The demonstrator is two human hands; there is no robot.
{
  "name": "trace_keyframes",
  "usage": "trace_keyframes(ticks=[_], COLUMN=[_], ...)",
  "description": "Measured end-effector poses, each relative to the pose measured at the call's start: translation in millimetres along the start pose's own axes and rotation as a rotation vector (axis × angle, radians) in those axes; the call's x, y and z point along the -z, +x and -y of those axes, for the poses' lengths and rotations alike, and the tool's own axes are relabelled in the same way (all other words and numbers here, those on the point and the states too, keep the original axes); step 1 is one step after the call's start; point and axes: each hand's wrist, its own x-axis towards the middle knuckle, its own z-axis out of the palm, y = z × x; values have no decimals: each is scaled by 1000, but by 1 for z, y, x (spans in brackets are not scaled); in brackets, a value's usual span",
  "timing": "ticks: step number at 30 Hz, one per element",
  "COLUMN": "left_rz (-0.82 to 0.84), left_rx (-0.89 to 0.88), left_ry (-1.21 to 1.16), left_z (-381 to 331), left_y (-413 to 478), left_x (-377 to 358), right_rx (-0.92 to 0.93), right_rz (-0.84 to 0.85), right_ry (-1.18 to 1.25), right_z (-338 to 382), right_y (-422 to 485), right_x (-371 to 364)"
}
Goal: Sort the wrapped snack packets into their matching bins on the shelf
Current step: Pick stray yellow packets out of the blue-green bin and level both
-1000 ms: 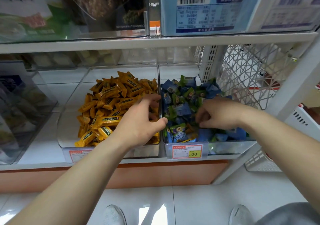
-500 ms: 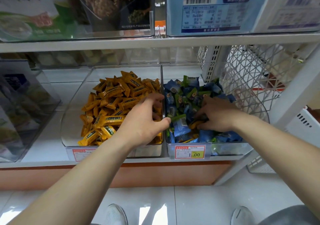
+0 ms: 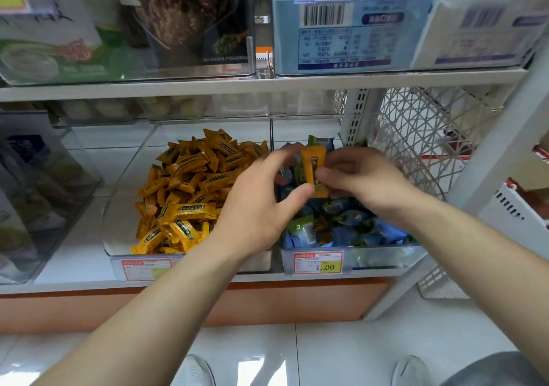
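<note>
An orange snack packet [image 3: 312,164] stands upright above the right clear bin [image 3: 386,255], which holds blue and green packets [image 3: 350,226]. My right hand [image 3: 367,182] pinches the packet's lower half between thumb and fingers. My left hand [image 3: 261,207] closes on it from the left, with the forefinger at its top edge and the thumb at its bottom. The left clear bin [image 3: 124,207] holds a heap of matching orange packets [image 3: 190,183] and sits directly left of the hands.
A price tag [image 3: 318,263] hangs on the right bin's front. A white mesh shelf side [image 3: 421,136] stands right of that bin. The upper shelf [image 3: 267,84] carries boxed goods close above. Another clear bin [image 3: 44,195] sits far left.
My right hand has lifted out of the blue and green packets with an orange packet. My left hand has come off the bin divider and risen to meet it.
</note>
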Motion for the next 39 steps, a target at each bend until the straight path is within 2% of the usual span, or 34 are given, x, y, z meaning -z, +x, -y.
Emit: trace_keyframes(ticks=[3, 6, 8, 12, 14, 21, 27, 35, 39], left_rz=[-61, -138, -151, -147, -131, -107, -87, -76, -83], left_rx=[60, 156, 211, 234, 237, 239, 215, 214, 224], left_ry=[-189, -173, -159, -140, -113, -101, -92, -101, -122], left_z=[-8, 0, 9, 19, 21, 23, 25, 25, 25], left_y=[2, 5, 6, 4, 2, -1, -5, -7, -6], left_x=[-1, 6, 10, 17, 18, 18, 20, 22, 22], right_rx=[-54, -104, -137, -172, -181, -325, -378, -393, -394], right_rz=[-4, 2, 27, 382, 481, 668, 664, 710, 710], right_ry=[248, 177, -56, -861, -981, -1089, -983, -1038, -928], right_z=[3, -1, -13, -42, -47, -54, -57, -55, -51], right_y=[1, 6, 9, 15, 19, 37, 32, 31, 26], right_x=[-15, -10, -4, 1, 4, -4, -12, -16, -10])
